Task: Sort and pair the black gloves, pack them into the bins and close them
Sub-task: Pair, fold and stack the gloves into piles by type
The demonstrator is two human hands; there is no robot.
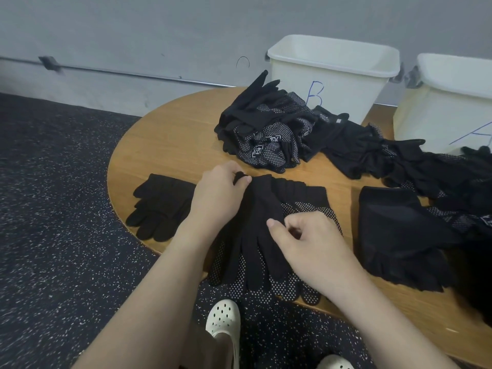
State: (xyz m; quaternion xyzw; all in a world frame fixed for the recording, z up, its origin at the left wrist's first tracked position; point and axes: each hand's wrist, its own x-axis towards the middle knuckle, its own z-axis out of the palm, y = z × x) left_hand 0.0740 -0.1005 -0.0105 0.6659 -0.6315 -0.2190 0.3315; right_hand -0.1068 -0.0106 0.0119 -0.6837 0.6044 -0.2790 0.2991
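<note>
view from a head-worn camera, looking down at a round wooden table (170,134) beside a grey wall.

in the middle, a plain black knit glove (255,225) lies flat on top of a white-dotted grip glove (282,286), fingers pointing toward the viewer and hanging over the table edge. the left hand (221,193) pinches the cuff of the plain glove between thumb and curled fingers at the far end. the right hand (306,235) has its fingers curled, thumb and fingertips nipping the fabric near the palm of the same glove. judging by the grips, the two hands are squaring the glove up against the one beneath, to check or make a pair.

to the left, apart from this, sits a plain glove pair (159,206), apparently already matched. to the right lies a flat dark glove stack (396,235). behind, a heap of unsorted gloves (266,129) trails rightward across the table.

at the back stand two open white bins, bin b (332,65) and bin a (447,102), each marked with a blue letter. no lids are visible, and bin b's visible interior shows no gloves, so packing seems hardly begun.

below the table, white perforated clogs (223,318) on speckled dark flooring (53,209).
</note>
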